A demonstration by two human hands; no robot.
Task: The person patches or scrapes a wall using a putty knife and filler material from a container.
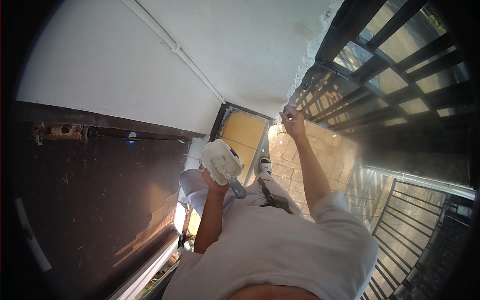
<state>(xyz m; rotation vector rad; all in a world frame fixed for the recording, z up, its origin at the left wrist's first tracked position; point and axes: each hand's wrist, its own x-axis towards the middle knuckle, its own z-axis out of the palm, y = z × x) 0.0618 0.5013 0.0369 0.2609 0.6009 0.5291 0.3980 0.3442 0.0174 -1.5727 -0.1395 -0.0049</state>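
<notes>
Resting in the smeared off-white tub [220, 147] is a grey-handled scraper [237, 188].

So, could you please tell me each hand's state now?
Left hand: holding a white plastic tub, putty knife across its rim.
Right hand: curled; whether it grips anything cannot be told.

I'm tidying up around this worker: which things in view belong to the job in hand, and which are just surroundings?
In use:
- white container, held in the left hand
- grey-handled tool, resting in it
- rough wall edge, beside the right hand

Surroundings:
- brown door
- wall pipe
- dark barred gate
</notes>
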